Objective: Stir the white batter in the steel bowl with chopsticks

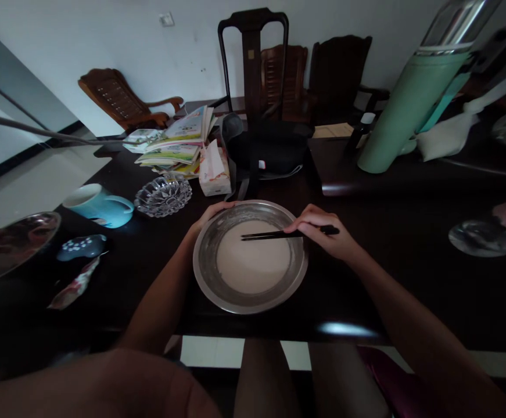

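A big, blurry bare limb (143, 383) is showing nearest, below and to the left of the metal bowl (298, 261); I cannot tell whose it is. The bowl is sitting on the dark table (331, 296), close to the front edge; it is holding a pale, runny-looking mix (253, 264). The left hand (209, 217) is touching the bowl's far left rim; its thumb is hiding, so I cannot tell if that grip is squeezing. The right hand (329, 241) is reaching over the bowl's right rim; its grip is pinching dark chopsticks (264, 235); their tips are pointing left over the mix, and I cannot tell if they are dipping in. Left of the bowl, a blue cup (98, 209) and a glass dish (163, 197) are standing; behind the bowl, a bit left, a tissue pack (215, 177) is sitting.

Some things could be going wrong soon; if the left hand is only resting, a hard push could be making the bowl slide or tip; a big tug could be spilling mix onto the legs (264, 377); quick swishing could be splashing it over the rim; a loose pinch could be letting the chopsticks fall in.
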`<state>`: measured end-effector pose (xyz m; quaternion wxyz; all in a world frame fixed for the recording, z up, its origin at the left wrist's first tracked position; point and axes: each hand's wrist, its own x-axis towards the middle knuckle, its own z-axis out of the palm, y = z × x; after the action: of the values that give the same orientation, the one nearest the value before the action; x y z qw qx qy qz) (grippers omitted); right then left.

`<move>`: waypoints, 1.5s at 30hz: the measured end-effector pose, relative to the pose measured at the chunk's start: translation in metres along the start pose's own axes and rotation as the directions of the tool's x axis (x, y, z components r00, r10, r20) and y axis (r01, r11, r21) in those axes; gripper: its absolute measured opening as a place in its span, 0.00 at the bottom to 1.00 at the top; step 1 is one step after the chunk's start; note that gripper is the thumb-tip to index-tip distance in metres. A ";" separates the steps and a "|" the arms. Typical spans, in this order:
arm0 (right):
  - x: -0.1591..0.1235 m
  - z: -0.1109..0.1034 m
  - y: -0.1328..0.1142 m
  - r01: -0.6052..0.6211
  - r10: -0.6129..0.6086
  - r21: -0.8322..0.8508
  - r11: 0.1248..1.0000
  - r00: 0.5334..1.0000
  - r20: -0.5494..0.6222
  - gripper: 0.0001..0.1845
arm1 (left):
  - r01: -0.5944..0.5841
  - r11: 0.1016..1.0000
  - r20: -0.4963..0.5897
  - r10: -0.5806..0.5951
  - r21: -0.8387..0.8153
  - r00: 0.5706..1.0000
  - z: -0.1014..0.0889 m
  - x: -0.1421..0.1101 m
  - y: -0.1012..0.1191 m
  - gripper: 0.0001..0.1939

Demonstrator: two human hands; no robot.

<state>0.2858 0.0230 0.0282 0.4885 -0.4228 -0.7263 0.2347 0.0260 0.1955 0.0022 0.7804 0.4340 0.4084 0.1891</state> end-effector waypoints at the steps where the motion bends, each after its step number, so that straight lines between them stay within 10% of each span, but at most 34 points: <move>1: 0.000 -0.003 0.001 -0.013 0.014 0.009 1.000 0.998 -0.059 0.15 | -0.005 1.000 0.011 0.005 0.007 1.000 0.001 0.000 0.000 0.17; 6: -0.002 -0.011 0.006 -0.035 0.100 0.254 0.967 0.963 -0.249 0.20 | -0.077 0.997 0.112 0.074 0.022 0.991 0.006 -0.002 0.001 0.18; 13: 0.000 0.000 -0.002 -0.079 0.073 0.070 0.994 0.994 0.081 0.16 | -0.051 0.998 0.065 0.048 0.046 0.997 0.002 0.000 0.002 0.16; 20: -0.001 -0.013 0.006 -0.073 0.132 0.247 0.966 0.965 -0.229 0.22 | -0.061 0.998 0.128 0.058 0.022 0.990 0.002 -0.002 0.001 0.15; 28: 0.001 0.001 -0.003 -0.077 0.067 0.087 0.993 0.992 0.110 0.18 | -0.036 0.999 0.109 0.035 0.006 0.993 -0.007 0.003 -0.004 0.19; 35: -0.002 -0.010 0.005 -0.114 0.166 0.243 0.963 0.964 -0.206 0.21 | -0.060 0.998 0.115 0.056 0.030 0.992 -0.001 -0.002 -0.002 0.18; 42: -0.001 -0.001 -0.001 -0.089 0.075 0.122 0.988 0.990 0.117 0.20 | -0.064 0.998 0.144 0.059 0.027 0.988 -0.005 0.003 -0.002 0.18; 45: 0.002 -0.003 -0.002 -0.073 0.071 0.028 0.997 0.996 0.057 0.16 | -0.079 0.997 0.161 0.074 0.023 0.984 -0.004 0.002 -0.002 0.17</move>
<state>0.2880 0.0232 0.0315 0.4655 -0.4346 -0.7203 0.2749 0.0240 0.1977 -0.0018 0.7966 0.4744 0.3300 0.1775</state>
